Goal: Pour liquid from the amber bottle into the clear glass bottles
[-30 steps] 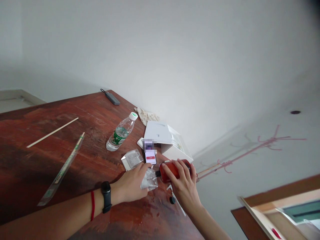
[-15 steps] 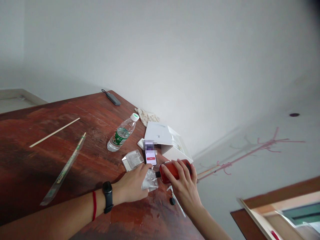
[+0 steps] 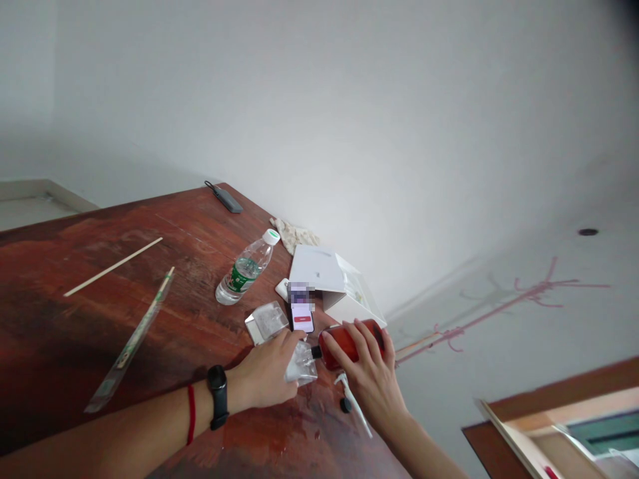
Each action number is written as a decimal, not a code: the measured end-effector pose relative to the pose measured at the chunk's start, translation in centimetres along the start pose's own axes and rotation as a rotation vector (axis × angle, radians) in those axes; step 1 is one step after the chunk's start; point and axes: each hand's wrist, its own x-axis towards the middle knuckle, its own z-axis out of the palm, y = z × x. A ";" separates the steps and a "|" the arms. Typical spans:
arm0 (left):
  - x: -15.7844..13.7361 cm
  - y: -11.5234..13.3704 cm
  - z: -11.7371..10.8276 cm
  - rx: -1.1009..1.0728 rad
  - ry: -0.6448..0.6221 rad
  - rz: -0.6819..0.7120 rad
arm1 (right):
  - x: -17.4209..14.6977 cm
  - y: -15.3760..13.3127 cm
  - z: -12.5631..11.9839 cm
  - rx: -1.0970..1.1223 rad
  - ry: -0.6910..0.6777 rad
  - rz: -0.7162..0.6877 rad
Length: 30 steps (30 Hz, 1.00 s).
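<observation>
My right hand [image 3: 369,369] is wrapped round a reddish-brown bottle [image 3: 352,344] with a black neck, tipped on its side. The neck points left into the mouth of a clear plastic cup [image 3: 303,364], which is tilted toward it. Around the cup's other side my left hand [image 3: 269,369] is closed, a black band on its wrist. A white pump top [image 3: 353,399] with a black collar lies on the table below the bottle. Just beyond my left hand sits a clear container [image 3: 267,322]. Whether liquid is flowing is too small to tell.
On the reddish wooden table [image 3: 190,246] stands a water bottle [image 3: 244,269]. Left of it lie a bare chopstick [image 3: 114,266] and a wrapped one [image 3: 132,342]. A phone [image 3: 302,318], a white box [image 3: 317,269], a cloth [image 3: 294,235] and a grey device [image 3: 225,198] are farther back.
The view has shifted very slightly. Both hands keep their holds on the cup and the tipped bottle, with no other clear movement.
</observation>
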 end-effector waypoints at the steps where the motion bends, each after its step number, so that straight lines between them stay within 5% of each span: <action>1: 0.0 0.0 0.0 -0.001 -0.001 0.000 | 0.0 0.0 0.0 -0.003 0.000 0.004; 19: -0.1 0.1 0.1 0.051 -0.021 0.010 | -1.3 -1.2 2.7 0.161 -0.002 0.202; 30: -0.5 -0.9 1.0 0.064 0.081 0.098 | -1.5 -1.8 4.7 0.376 0.026 0.387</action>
